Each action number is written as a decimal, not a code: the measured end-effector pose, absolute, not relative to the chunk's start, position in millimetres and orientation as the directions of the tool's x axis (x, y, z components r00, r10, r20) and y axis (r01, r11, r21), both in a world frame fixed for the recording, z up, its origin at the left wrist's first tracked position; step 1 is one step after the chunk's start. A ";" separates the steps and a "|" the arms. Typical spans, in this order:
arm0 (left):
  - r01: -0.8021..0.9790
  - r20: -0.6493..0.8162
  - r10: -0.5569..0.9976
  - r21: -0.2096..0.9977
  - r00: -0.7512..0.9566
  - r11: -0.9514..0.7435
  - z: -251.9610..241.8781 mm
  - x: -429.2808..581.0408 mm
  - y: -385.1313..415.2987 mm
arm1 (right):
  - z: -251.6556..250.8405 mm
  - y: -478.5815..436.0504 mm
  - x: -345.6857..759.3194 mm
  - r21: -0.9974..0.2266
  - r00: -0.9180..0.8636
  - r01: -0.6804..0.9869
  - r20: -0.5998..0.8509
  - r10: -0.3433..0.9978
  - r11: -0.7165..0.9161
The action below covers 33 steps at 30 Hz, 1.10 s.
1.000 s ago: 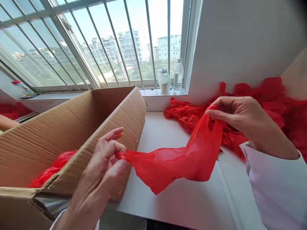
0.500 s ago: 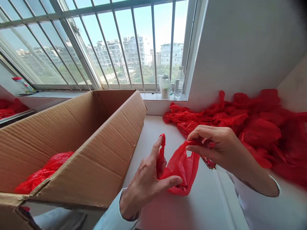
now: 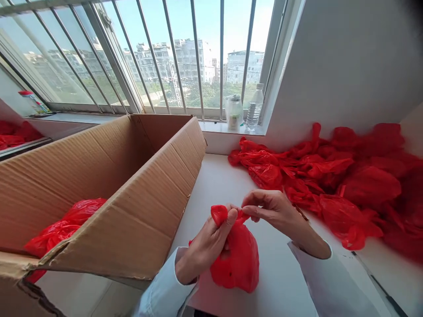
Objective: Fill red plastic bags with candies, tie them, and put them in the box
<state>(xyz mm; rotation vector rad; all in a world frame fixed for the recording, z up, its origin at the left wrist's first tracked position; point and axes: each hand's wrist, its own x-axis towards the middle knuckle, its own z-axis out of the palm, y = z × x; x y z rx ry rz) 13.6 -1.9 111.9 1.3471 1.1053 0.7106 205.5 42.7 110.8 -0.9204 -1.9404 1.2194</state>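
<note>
a: how r the hands posed?

b: both fwd over the white table [image 3: 216, 176], close together. left hand [image 3: 211, 240] has thumb up, grasping the gathered neck of a red bag [image 3: 243, 259]; a loop of it pokes up by the thumb. right hand [image 3: 274, 213] reaches in from the r, palm down-ish, thumb & fingertips pinching a twisted end of the same bag, just beside the left hand's fingers.

a: & where's the bag?

b: below both hands, to the r of the box [image 3: 145, 220]. can't tell if its bottom touches the table.

a: counts?

b: 1 bag held, 1 box, 1 bottle [image 3: 255, 110] & 1 wrapped container [image 3: 234, 116] side by side on the sill [image 3: 214, 127]. the heap of red bags [image 3: 317, 171] on the r is too tangled to count; same w/ the red plastic [image 3: 66, 224] in the box.

a: materials?

b: held bag = thin plastic, rounded & puffy below, tight folds at the neck. box = brown corrugated cardboard, long, open-topped, edges rough. heap's crinkly, shiny in spots. bottle = clear, ribbed, upright. sleeves [image 3: 168, 281] = pale cloth.
</note>
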 end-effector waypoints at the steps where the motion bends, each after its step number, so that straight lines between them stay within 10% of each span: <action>1: 0.141 -0.257 0.893 0.965 0.371 0.219 110.1 13.0 -1.0 | 108.4 39.5 204.2 -0.934 -0.470 0.196 0.178 0.865 0.298; 5: -0.159 -0.336 0.824 0.880 0.457 0.447 104.7 11.4 2.3 | 118.3 10.2 194.0 -0.873 -0.222 0.235 0.379 0.898 0.427; 9: -0.272 -0.265 0.789 0.838 0.555 0.473 106.4 6.0 3.0 | 128.3 -18.5 191.2 -0.715 -0.582 0.257 0.423 0.695 0.650; 16: 0.109 0.048 0.813 0.985 0.581 -0.136 108.4 -3.2 -7.1 | 105.7 -3.8 199.7 -0.888 -0.486 -0.009 0.406 0.774 0.460; 19: 0.524 0.326 0.776 0.591 0.540 -0.613 109.2 -0.9 -15.3 | 92.3 9.7 186.6 -0.947 -0.494 0.005 0.277 0.824 0.321; 22: 0.706 0.585 0.621 0.113 0.522 -0.699 103.5 0.9 -19.4 | 78.0 19.3 174.6 -0.981 -0.515 -0.015 0.175 0.839 0.195; 27: 0.723 0.711 0.597 0.180 0.372 -0.666 90.4 -3.9 -16.1 | 64.5 28.5 171.8 -0.983 -0.663 -0.043 0.163 0.730 0.181; 33: 0.665 0.686 0.493 0.017 0.536 -0.747 94.9 -26.2 -20.8 | 77.4 22.7 180.0 -0.655 -0.536 0.358 0.439 0.721 0.665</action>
